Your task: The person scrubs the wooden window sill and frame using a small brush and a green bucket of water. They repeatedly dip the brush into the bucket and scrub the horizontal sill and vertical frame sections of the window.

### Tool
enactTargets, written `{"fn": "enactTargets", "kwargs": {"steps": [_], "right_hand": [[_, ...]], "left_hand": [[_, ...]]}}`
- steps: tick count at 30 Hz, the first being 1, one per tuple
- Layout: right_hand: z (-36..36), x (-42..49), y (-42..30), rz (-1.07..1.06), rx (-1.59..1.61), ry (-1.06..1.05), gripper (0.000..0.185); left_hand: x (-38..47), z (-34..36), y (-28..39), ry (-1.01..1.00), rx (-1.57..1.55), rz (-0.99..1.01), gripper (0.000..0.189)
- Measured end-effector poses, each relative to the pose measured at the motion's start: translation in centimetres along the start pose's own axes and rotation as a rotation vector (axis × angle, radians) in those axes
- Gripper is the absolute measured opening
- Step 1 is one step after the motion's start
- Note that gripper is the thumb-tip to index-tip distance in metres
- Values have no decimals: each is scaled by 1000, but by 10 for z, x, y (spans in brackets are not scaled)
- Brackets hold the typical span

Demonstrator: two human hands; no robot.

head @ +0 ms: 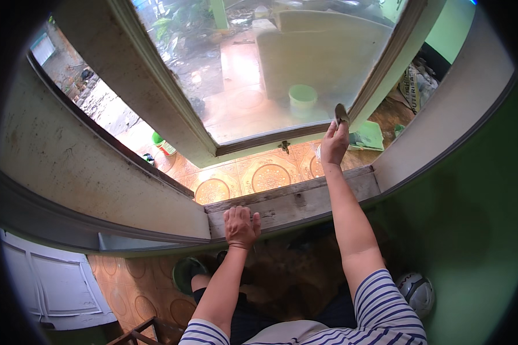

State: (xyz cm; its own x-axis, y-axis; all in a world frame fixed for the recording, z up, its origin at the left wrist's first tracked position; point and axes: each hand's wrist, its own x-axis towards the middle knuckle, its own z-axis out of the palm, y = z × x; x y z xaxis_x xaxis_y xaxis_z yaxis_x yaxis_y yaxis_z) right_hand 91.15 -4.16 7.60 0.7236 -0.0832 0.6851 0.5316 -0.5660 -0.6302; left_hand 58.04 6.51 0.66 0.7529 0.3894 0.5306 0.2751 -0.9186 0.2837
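Note:
My right hand (335, 144) grips a small olive-brown pad (340, 114), perhaps a cloth or sponge. It is raised at the lower right corner of a glass pane (241, 103) in a wooden window sash (280, 134). The sash is swung outward, and a metal latch (284, 147) sits on its bottom rail. Whether the pad touches the glass is hard to tell. Lower down, my left hand (241, 226) rests on the worn wooden window sill (293, 202), holding nothing, its thumb apart from the fingers.
Beyond the glass stands a pale bucket (302, 98) on tiles. A green dustpan-like object (369, 136) and a filled sack (414, 86) lie outside at right. Inside are a green bucket (185, 276), a helmet (416, 293), a white panelled door (60, 280) and a brown frame (144, 332).

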Motion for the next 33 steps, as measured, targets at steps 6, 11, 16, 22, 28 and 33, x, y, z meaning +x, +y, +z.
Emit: {"fn": "enactTargets", "kwargs": {"steps": [6,11,16,22,28,33], "right_hand": [[8,-46,-28,-104,-27,-166,22],[21,-72,-44,-304,-20,-186,13],[37,-120,-97,-392,115,-427,9],[50,-142,-137,-645,269,-469,10],[45,-116,-117,-899,222,-573,14],[38,-105,-109,-931,210,-616,16]], "left_hand": [[-1,2,-3,-13,13,-2,26],[0,1,-3,-17,13,-6,28],[0,3,-4,-1,-5,-32,24],[2,1,-2,20,-53,-21,26],[1,-3,-2,-25,-35,-42,29],[7,-7,3,106,-159,-160,24]]}}
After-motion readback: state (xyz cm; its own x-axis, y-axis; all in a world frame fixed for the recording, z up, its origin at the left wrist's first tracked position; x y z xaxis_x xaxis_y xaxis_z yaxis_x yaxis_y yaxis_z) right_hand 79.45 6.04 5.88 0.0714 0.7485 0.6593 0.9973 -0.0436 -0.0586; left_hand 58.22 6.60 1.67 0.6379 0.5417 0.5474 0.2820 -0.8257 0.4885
